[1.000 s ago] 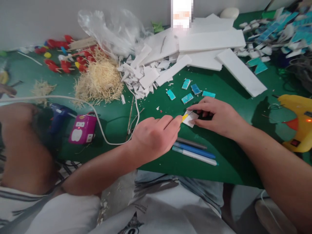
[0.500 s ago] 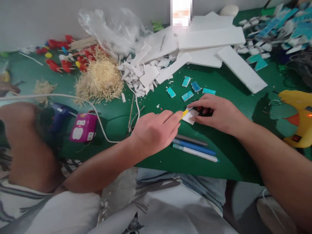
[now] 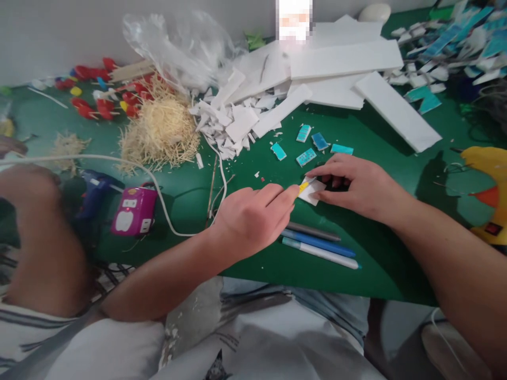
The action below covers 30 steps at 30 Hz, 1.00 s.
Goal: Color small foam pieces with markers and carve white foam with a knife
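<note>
My left hand [image 3: 253, 217] is closed around a yellow craft knife [image 3: 303, 187], whose blade lies across a small white foam board piece [image 3: 310, 196]. My right hand [image 3: 356, 182] steadies that piece from the right, thumb on its near side and index finger at the far edge. Its other fingers curl beneath the palm. Just beyond the hands lie several small foam pieces with turquoise or blue faces, such as a dotted one [image 3: 306, 157] and a dark blue one [image 3: 320, 141]. Closer to me are a grey pen [image 3: 317, 231], a blue marker [image 3: 325, 243] and a white marker [image 3: 322, 253].
White foam boards [image 3: 344, 60] and a heap of scraps [image 3: 233, 121] cover the back. A straw-coloured shred pile [image 3: 164, 124], magenta power socket [image 3: 134, 211] and blue glue gun [image 3: 93, 190] are left, beside another person's arm [image 3: 35, 221]. At right sits a yellow tool [image 3: 489, 169].
The view has shifted slightly. Both hands keep their hold on the knife and the foam piece, with hardly any visible movement between them.
</note>
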Each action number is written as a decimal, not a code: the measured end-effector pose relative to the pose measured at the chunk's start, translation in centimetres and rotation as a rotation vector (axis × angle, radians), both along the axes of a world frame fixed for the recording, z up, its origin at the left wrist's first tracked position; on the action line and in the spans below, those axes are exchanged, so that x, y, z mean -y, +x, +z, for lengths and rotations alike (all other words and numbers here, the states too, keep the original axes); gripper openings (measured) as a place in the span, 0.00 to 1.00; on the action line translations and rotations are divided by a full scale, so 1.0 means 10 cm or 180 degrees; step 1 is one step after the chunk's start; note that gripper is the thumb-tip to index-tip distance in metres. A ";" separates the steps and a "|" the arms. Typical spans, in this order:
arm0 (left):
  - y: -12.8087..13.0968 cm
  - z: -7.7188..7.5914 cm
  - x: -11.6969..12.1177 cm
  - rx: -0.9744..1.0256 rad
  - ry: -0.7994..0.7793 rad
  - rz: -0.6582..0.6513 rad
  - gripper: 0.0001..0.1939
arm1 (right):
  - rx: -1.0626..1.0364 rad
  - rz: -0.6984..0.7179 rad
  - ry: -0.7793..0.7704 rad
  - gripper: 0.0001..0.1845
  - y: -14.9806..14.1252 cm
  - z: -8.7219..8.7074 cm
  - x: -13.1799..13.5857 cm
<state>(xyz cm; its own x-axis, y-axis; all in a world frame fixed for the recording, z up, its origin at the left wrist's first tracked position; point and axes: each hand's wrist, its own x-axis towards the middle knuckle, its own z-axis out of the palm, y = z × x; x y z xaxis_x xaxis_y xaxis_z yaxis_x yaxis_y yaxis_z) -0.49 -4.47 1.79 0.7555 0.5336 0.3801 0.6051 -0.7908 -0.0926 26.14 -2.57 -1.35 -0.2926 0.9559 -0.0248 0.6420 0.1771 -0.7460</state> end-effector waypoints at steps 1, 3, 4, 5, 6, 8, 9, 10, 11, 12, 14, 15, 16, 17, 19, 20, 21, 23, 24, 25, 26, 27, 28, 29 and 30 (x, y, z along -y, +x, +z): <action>0.00 0.00 0.00 0.0008 -0.0020 -0.0017 0.15 | 0.0015 0.0024 0.0008 0.20 0.01 0.00 0.00; 0.00 0.01 0.00 0.0003 -0.0039 -0.0035 0.15 | 0.0044 0.0067 0.0028 0.20 0.02 -0.01 0.00; 0.00 0.01 0.00 -0.0007 -0.0043 -0.0034 0.15 | 0.0059 0.0099 0.0032 0.20 0.03 -0.01 -0.01; 0.00 0.02 0.00 -0.0024 -0.0054 -0.0035 0.15 | 0.0074 0.0132 0.0033 0.20 0.03 -0.01 -0.01; 0.00 0.02 0.00 -0.0037 -0.0066 -0.0039 0.15 | 0.0087 0.0161 0.0034 0.20 0.03 -0.01 -0.01; 0.00 0.04 0.00 -0.0068 -0.0097 -0.0042 0.14 | 0.0120 0.0187 0.0027 0.20 0.02 0.00 -0.01; 0.00 0.05 0.00 -0.0087 -0.0107 -0.0031 0.14 | 0.0146 0.0178 0.0030 0.20 0.01 0.01 -0.01; 0.00 0.06 0.00 -0.0112 -0.0109 -0.0017 0.14 | 0.0184 0.0161 0.0035 0.20 0.00 0.02 -0.01; 0.00 0.07 0.00 -0.0138 -0.0103 0.0000 0.14 | 0.0230 0.0142 0.0039 0.20 0.00 0.03 0.00; 0.00 0.08 0.01 -0.0156 -0.0088 0.0022 0.14 | 0.0269 0.0124 0.0046 0.20 -0.01 0.03 0.00; 0.01 0.10 0.01 -0.0178 -0.0062 0.0058 0.14 | 0.0311 0.0083 0.0061 0.20 -0.03 0.03 0.01; 0.01 0.10 0.02 -0.0178 -0.0056 0.0071 0.14 | 0.0311 0.0066 0.0062 0.20 -0.03 0.03 0.01; 0.01 0.11 0.02 -0.0173 -0.0055 0.0080 0.14 | 0.0302 0.0052 0.0064 0.20 -0.03 0.03 0.01; 0.01 0.11 0.03 -0.0165 -0.0062 0.0088 0.14 | 0.0288 0.0047 0.0069 0.20 -0.03 0.02 0.02; 0.01 0.12 0.03 -0.0147 -0.0083 0.0090 0.14 | 0.0264 0.0062 0.0090 0.19 -0.03 0.01 0.02; 0.00 0.12 0.04 -0.0139 -0.0093 0.0084 0.14 | 0.0250 0.0071 0.0108 0.19 -0.03 0.01 0.03; 0.00 0.13 0.04 -0.0137 -0.0103 0.0077 0.14 | 0.0236 0.0076 0.0123 0.19 -0.03 0.00 0.03; -0.01 0.13 0.03 -0.0149 -0.0121 0.0070 0.13 | 0.0214 0.0077 0.0131 0.18 -0.03 0.00 0.03; -0.02 0.14 0.03 -0.0162 -0.0130 0.0067 0.13 | 0.0209 0.0069 0.0121 0.18 -0.03 0.00 0.03; -0.03 0.14 0.03 -0.0172 -0.0140 0.0062 0.13 | 0.0206 0.0058 0.0111 0.18 -0.03 0.01 0.03; -0.03 0.14 0.03 -0.0177 -0.0145 0.0054 0.13 | 0.0208 0.0048 0.0108 0.18 -0.03 0.01 0.03; -0.04 0.15 0.02 -0.0184 -0.0151 0.0043 0.13 | 0.0216 0.0047 0.0107 0.18 -0.03 0.01 0.03; -0.05 0.15 0.02 -0.0186 -0.0152 0.0031 0.13 | 0.0223 0.0054 0.0108 0.18 -0.03 0.00 0.03; -0.06 0.15 0.02 -0.0188 -0.0151 0.0022 0.13 | 0.0228 0.0069 0.0110 0.18 -0.03 0.00 0.03; -0.06 0.16 0.03 -0.0185 -0.0143 0.0019 0.13 | 0.0230 0.0089 0.0109 0.18 -0.03 0.00 0.03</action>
